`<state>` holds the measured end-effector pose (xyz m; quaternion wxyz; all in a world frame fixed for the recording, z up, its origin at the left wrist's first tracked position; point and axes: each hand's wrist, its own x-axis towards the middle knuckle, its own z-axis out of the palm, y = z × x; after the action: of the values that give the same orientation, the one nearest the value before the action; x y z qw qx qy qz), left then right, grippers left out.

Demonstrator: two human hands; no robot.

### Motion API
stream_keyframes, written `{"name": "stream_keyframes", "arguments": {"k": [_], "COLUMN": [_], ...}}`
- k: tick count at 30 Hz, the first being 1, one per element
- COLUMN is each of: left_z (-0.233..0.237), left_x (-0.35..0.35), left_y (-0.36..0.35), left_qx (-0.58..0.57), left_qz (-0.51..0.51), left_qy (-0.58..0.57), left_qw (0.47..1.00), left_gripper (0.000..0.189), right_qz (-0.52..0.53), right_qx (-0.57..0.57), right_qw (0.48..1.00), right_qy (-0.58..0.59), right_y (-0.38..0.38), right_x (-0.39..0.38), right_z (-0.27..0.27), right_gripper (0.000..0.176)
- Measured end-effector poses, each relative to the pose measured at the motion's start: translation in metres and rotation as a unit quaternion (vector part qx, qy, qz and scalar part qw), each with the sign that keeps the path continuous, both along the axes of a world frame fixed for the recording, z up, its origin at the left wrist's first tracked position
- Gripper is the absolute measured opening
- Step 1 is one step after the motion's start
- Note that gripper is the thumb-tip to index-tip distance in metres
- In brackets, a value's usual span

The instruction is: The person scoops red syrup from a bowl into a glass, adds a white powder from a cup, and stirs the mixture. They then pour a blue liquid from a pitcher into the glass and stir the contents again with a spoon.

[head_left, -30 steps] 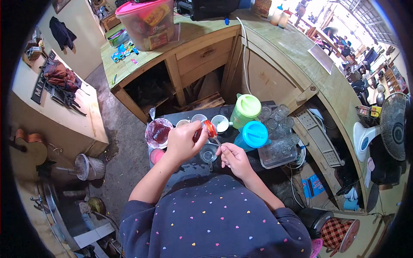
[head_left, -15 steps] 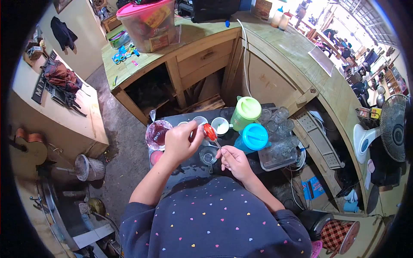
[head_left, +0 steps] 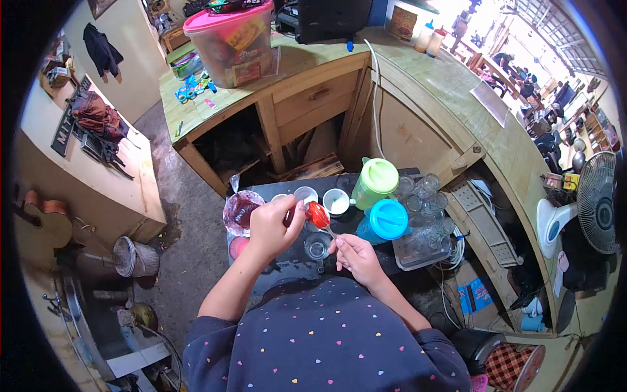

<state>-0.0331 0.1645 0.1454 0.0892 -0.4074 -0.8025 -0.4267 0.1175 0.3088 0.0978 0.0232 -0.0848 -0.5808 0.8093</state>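
Left hand (head_left: 273, 225) stays clenched round the red-mouthed jar (head_left: 316, 214), tilted just above the glass (head_left: 318, 247). Right hand (head_left: 356, 253) keeps its pinch on 1 spoon (head_left: 328, 230) at the jar's mouth, so the scooping looks ongoing.

Navy top (head_left: 326, 340) dotted with small coloured hearts

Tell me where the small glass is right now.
In the head view, the small glass stands on the dark table between the left hand and right hand, under the tilted red-lidded jar, left of the blue-lidded jug.
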Motion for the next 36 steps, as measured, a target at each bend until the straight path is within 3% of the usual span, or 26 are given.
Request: {"name": "stream_keyframes", "arguments": {"k": [6,9,10,14,22,25,27,29,31,33,35,36], "left_z": [-0.019,-0.053,-0.051,-0.125,-0.155,-0.162,-0.157,-0.145,-0.162,-0.198,-0.204,-0.220], "left_x": [-0.014,-0.046,-0.054,-0.109,-0.109,-0.096,-0.075,-0.049,-0.024,0.004,0.027,0.039], "left_y": [-0.008,-0.014,-0.019,-0.052,-0.072,-0.069,-0.061,-0.059,-0.061,-0.059,-0.048,-0.048], "left_qx": [-0.004,0.072,0.054,-0.075,-0.329,-0.338,-0.232,-0.222,-0.232,-0.245,-0.348,-0.309], "left_qz": [0.046,0.108,0.129,0.164,0.189,0.143,0.140,0.036,-0.095,-0.165,-0.197,-0.225], "left_qy": [-0.088,-0.206,-0.244,-0.219,-0.088,-0.046,-0.124,-0.352,-0.462,-0.556,-0.544,-0.515], "left_qw": [0.995,0.970,0.960,0.959,0.921,0.929,0.954,0.909,0.851,0.777,0.738,0.768], "left_gripper": [0.028,0.033,0.038,0.030,0.030,0.023,0.029,0.035,0.040,0.044,0.046,0.050], "right_qz": [-0.001,-0.009,-0.017,-0.034,-0.056,-0.069,-0.073,-0.074,-0.077,-0.078,-0.087,-0.091], "right_qx": [-0.035,-0.031,-0.024,-0.013,0.019,0.047,0.091,0.157,0.208,0.273,0.270,0.267], "right_qw": [0.999,0.999,1.000,0.999,0.998,0.996,0.993,0.984,0.974,0.958,0.959,0.959], "right_qy": [-0.010,-0.012,-0.011,-0.006,-0.012,-0.021,-0.034,-0.051,-0.046,-0.026,-0.032,-0.036], "right_y": [0.002,0.004,0.004,0.005,0.007,0.009,0.011,0.013,0.017,0.019,0.021,0.021], "right_x": [0.003,0.005,0.005,0.009,0.013,0.015,0.017,0.018,0.018,0.015,0.013,0.013], "right_z": [-0.004,-0.004,-0.004,-0.006,-0.013,-0.020,-0.024,-0.027,-0.034,-0.039,-0.044,-0.046], "right_gripper": [0.029,0.029,0.030,0.030,0.029,0.026,0.024,0.022,0.016,0.012,0.007,0.005]}}
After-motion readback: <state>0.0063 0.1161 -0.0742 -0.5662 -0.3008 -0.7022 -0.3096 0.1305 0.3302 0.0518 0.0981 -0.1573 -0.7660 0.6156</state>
